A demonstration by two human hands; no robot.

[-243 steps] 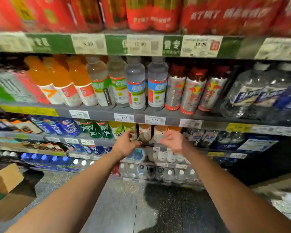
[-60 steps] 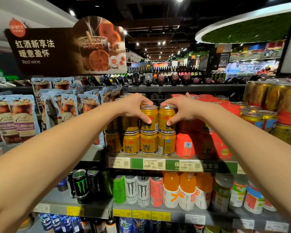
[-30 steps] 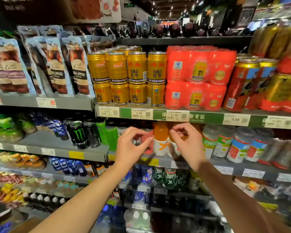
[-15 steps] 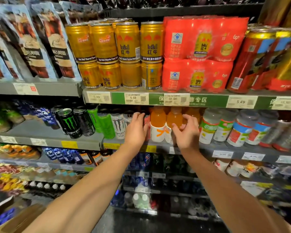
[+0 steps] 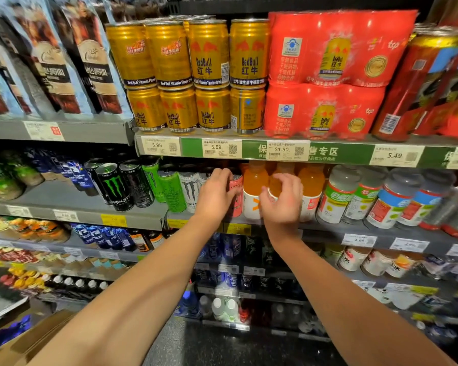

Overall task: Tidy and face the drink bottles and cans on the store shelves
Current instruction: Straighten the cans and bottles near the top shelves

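Bottles (image 5: pixel 254 191) are crowding our half-curled right grip (image 5: pixel 282 204); our spread left grip (image 5: pixel 216 194), touching the pink can (image 5: pixel 237 196), risks toppling it.

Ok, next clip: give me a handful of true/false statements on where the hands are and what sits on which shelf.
1. Both hands are at the shelf below the gold cans. True.
2. The left hand is on a black Monster can. False: it is at the pink can, and the black can stands untouched further left.
3. The right hand is at the orange bottles. True.
4. The red multipacks sit on the same shelf as the orange bottles. False: they are one shelf up, right of the gold cans.
5. The tag under the multipacks reads 5.49. False: that tag reads 31.90.
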